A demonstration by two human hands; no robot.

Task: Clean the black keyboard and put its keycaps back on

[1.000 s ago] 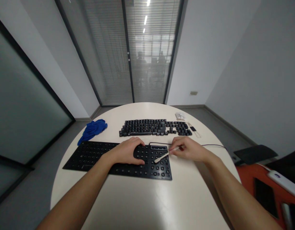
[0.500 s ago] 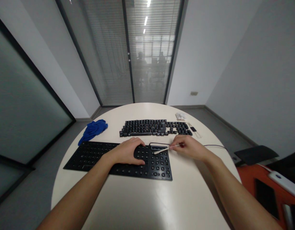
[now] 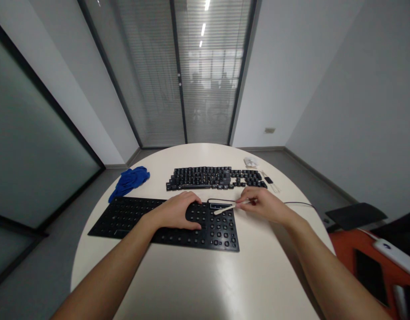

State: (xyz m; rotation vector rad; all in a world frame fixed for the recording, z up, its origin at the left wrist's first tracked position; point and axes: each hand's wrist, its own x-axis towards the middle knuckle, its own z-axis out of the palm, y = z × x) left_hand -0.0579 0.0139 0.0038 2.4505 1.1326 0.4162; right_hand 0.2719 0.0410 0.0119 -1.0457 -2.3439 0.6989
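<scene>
The swab (image 3: 225, 209) looks nearly weightless, a thin stick that would bend or snap if pressed hard, so a light pinch well back from its tip should suit it. That's how the right hand (image 3: 257, 204) has it, fingertips closed, forearm angling in from the surface's (image 3: 188, 284) right edge. The tip lies over the keyboard's (image 3: 133, 215) far right corner, well in from that edge; touching or not, I can't tell. The left hand (image 3: 176, 211) rests on the keyboard, thumb spread wide, gripping nothing I can see.
</scene>
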